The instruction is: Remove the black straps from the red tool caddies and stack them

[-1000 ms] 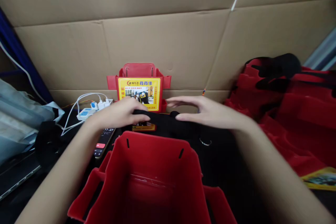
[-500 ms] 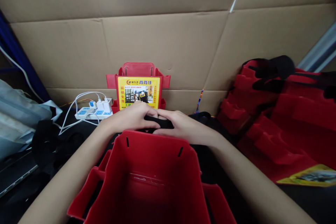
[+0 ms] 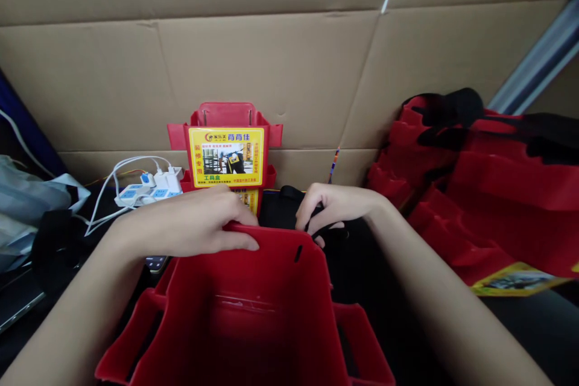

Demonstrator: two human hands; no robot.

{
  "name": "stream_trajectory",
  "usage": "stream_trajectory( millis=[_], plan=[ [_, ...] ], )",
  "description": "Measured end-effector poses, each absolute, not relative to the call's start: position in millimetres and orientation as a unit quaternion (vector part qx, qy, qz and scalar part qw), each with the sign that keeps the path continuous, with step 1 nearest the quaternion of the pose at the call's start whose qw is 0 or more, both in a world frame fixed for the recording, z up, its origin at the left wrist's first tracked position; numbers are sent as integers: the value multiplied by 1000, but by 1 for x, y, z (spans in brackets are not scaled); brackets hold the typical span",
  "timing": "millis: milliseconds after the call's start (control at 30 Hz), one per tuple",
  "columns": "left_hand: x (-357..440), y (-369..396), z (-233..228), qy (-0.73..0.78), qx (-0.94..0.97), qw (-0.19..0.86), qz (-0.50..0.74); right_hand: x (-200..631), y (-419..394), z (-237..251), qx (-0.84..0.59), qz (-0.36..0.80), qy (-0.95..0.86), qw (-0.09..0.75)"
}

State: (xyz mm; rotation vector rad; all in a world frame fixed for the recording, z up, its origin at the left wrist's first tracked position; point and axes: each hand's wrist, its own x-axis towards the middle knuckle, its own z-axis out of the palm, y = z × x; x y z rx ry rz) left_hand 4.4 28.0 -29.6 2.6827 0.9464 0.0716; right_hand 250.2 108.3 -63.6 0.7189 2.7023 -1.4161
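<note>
Half a second ago both hands met on the black strap just beyond the red bin's far rim; now they have parted. In the head view, the left hand lies flat over the far left rim of the open red bin, thumb pressed on the wall, fingers curled over the edge. The right hand is closed around the black strap just past the far right rim, near a slot in the wall.

Judging from this, the step in hand is fitting the strap to the bin. The next move seems to call for steadying the rim while feeding the strap end towards the slot.

Far behind stands a labelled red box; a power strip lies to the left, a stack of red bins to the right.
</note>
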Motion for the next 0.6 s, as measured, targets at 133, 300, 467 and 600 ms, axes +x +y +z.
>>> stream_trajectory(
  millis=[133,300,467,600],
  plan=[
    [3,33,-33,337,931,140,17,245,107,-65,207,-441,873,14],
    [2,34,-33,337,932,133,15,251,112,-64,206,-422,883,-9],
    [2,35,-35,342,931,124,9,246,109,-63,134,-416,897,-62],
    [2,36,-36,352,930,102,16,240,107,-68,148,-430,889,-56]
  ],
)
